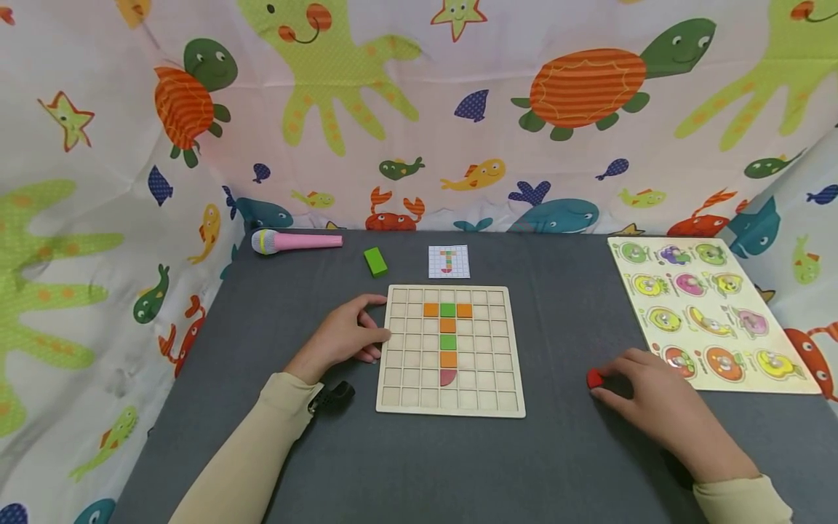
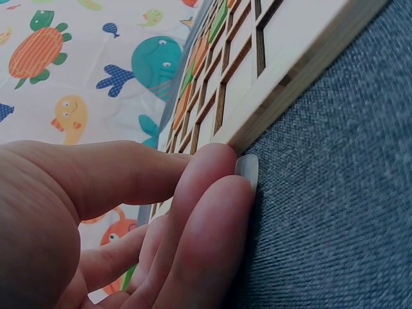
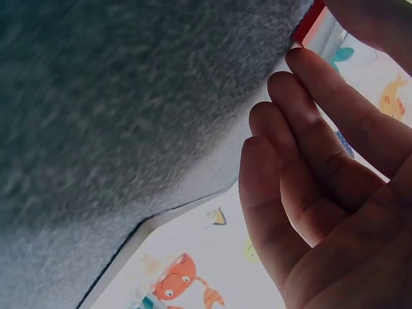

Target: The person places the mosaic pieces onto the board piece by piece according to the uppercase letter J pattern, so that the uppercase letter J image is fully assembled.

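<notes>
A square wooden grid board [image 1: 487,364] lies on the dark table, with orange and green squares and a red rounded piece [image 1: 448,377] forming a T-like figure. Along its left edge my left hand [image 1: 342,336] touches the frame with thumb and index finger. Its other fingers bend near the tabletop; in the left wrist view the fingertips [image 2: 215,206] lie against the board's rim. To the right, my right hand [image 1: 655,397] pinches a small red block [image 1: 594,378] between thumb and index finger, low over the table. The right wrist view shows only a sliver of that block.
Behind the board lie a small pattern card [image 1: 449,262] and a green block [image 1: 376,262]. A pink toy microphone [image 1: 304,241] is at the back left. A fruit puzzle board [image 1: 713,327] lies at the right. A cloth printed with sea animals [image 1: 419,94] surrounds the table.
</notes>
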Motion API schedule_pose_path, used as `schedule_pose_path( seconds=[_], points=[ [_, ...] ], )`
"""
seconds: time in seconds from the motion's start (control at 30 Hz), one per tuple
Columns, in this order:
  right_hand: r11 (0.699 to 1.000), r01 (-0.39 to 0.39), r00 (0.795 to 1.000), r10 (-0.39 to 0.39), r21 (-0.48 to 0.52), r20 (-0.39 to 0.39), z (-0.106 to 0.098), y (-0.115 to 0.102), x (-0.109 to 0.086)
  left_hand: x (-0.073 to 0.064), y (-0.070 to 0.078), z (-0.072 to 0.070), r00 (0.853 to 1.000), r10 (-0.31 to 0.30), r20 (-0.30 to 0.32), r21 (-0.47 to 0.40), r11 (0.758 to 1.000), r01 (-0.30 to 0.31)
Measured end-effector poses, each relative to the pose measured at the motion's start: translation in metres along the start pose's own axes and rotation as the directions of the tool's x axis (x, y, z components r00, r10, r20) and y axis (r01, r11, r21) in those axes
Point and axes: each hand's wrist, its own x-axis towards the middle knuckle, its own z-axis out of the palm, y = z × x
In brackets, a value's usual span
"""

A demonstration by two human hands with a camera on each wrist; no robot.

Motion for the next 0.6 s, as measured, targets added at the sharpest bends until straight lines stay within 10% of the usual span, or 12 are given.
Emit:
schedule_pose_path(
  seconds=[0.6],
  points=[
    [0.995,0.083,0.996,-0.083,0.051,-0.017,0.006,-0.024,0.017,-0.001,0.0,0.0,1.0,0.008,-0.001,-0.005,1.0,-0.008]
  ],
)
